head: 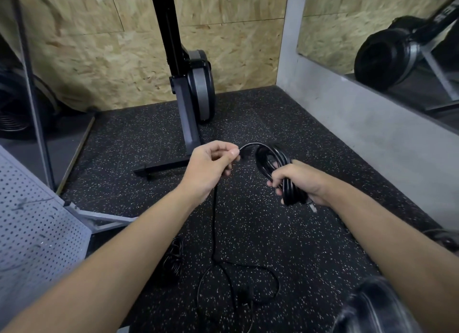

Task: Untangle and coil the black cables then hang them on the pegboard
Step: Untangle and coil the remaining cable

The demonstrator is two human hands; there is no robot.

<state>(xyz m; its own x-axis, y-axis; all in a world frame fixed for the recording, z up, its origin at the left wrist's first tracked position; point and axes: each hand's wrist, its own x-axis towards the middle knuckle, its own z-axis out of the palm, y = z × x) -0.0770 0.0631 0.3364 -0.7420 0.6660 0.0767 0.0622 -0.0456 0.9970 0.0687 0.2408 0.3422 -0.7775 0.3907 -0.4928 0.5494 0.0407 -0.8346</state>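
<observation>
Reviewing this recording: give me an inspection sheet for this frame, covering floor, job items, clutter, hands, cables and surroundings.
Surface: black speckled rubber floor.
Job's things: partly wound coil; grey pegboard at left.
Clutter: blurred dark object at bottom right; cannot tell what it is.
Grippers: left hand pinches the loose cable; right hand grips the coil.
Cables: the loose cable drops from the left hand to loops on the floor; a second bundle lies beside the pegboard.
Surroundings: upright exercise machine, chipboard wall, mirror.

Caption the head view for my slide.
The right hand grips a coil of black cable while the left hand pinches the strand trailing to the floor.
</observation>
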